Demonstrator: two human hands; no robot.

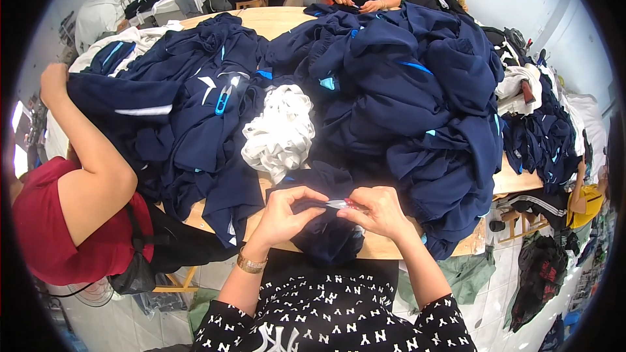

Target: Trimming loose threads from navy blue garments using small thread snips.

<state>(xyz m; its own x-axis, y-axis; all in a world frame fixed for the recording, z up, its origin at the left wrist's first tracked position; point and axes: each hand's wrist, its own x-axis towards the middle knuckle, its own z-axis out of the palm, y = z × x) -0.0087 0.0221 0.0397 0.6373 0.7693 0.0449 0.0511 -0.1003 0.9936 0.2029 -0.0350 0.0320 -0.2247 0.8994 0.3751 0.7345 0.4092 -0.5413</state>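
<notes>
My left hand (287,212) and my right hand (377,212) meet over a bunched navy garment (326,238) at the near edge of the wooden table (385,246). Between the fingertips of both hands is a small silvery tool with a red end (340,204), like thread snips; my right hand pinches the red end and my left thumb and finger touch the metal tip. A gold bracelet sits on my left wrist (251,263).
Large heaps of navy garments (404,91) cover the table, with a bundle of white bands (280,132) in the middle and blue snips (223,100) on the left heap. A person in red (72,215) works at my left; others sit at the far end.
</notes>
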